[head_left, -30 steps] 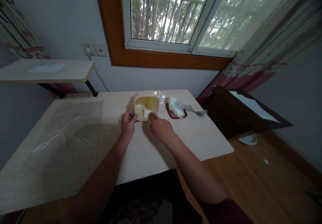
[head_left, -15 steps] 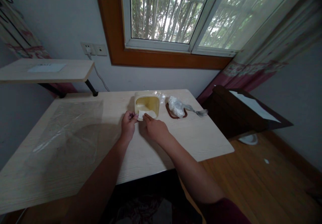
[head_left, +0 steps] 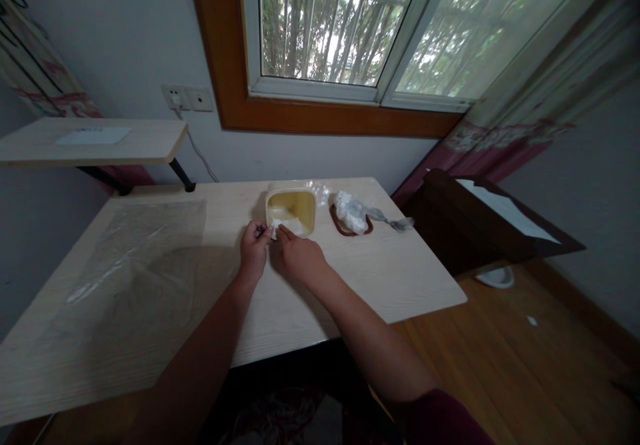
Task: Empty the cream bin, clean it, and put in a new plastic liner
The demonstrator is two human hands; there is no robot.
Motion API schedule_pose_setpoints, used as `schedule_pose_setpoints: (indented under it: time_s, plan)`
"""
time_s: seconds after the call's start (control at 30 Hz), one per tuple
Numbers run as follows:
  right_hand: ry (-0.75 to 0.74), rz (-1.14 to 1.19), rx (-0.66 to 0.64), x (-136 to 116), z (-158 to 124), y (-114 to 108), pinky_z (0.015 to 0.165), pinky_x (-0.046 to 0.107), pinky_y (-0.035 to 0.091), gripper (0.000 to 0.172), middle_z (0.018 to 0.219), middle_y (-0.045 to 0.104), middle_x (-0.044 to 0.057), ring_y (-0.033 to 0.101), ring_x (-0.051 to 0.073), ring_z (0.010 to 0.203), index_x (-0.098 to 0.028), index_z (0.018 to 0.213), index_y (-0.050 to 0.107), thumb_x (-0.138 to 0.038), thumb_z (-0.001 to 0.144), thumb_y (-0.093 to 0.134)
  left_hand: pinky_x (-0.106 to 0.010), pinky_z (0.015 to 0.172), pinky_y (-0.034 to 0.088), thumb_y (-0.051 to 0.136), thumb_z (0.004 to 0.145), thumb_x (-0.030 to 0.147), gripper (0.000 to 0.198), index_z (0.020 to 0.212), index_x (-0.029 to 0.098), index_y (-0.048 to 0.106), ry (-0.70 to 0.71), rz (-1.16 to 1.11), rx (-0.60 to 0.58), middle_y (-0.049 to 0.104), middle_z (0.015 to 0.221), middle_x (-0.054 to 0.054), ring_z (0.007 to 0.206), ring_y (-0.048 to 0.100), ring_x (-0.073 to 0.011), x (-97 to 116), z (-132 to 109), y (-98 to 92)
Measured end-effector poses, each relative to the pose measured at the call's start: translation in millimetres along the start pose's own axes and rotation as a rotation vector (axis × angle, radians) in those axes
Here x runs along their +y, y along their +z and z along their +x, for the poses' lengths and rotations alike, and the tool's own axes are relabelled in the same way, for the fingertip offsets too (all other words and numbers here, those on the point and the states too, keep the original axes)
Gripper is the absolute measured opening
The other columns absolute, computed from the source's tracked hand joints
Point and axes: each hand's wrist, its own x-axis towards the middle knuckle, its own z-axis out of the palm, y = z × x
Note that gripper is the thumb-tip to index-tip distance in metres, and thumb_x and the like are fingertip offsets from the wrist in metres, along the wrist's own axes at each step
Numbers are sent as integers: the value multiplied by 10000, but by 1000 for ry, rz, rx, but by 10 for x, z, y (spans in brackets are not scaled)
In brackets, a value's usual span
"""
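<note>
A cream-yellow, square-cornered container point(head_left: 291, 199) sits open toward me near the back of the table. Over its near rim lies a thin, limp white piece point(head_left: 290, 225), perhaps paper or cloth; its exact kind is unclear. At the container's near left corner, my left hand point(head_left: 253, 251) is closed, thumb and fingers pinching the edge of the white piece. My right hand point(head_left: 301, 256) is beside it, its fingers bent together and pressing on the same piece at the rim. The fingertips are partly hidden, and the two hands nearly touch.
Right of the container, a crumpled plastic bag point(head_left: 351, 213) rests on a brown-rimmed item point(head_left: 345, 231). A clear plastic sheet point(head_left: 145, 265) lies flat on the table's left side. A raised shelf point(head_left: 150, 145) stands at back left; a dark cabinet point(head_left: 450, 231) is beyond the right edge.
My right hand has shifted slightly left, closer to my left hand. The white piece now lies lower and more inside the container's rim. The left hand has barely moved.
</note>
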Motion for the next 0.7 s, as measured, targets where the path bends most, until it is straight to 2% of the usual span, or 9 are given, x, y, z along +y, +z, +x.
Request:
schedule_pose_setpoints:
  time_s: [0.33,0.47,0.7]
  plan:
    - [151,-151,-12,250,62,-1,831,475,604,522,1607,401,224,742,308,1033,-155,1536,420,-184,1032,288,-265,638,575,792,711,422,349,809,182,558,-5,-65,15,568,763,23,679,590,-123,15,17,10]
    - [125,-161,-14,253,133,18,811,486,612,531,1615,381,229,744,316,1029,-164,1551,404,-179,1038,270,-240,627,553,776,732,412,319,823,186,570,18,-48,17,574,764,23,670,592,-119,29,35,-20]
    - [57,-100,15,120,228,50,837,449,613,528,1630,391,160,735,291,1059,-200,1556,402,-200,1035,313,-229,618,514,768,742,403,294,831,197,578,50,-4,46,571,770,18,681,585,-127,4,72,-80]
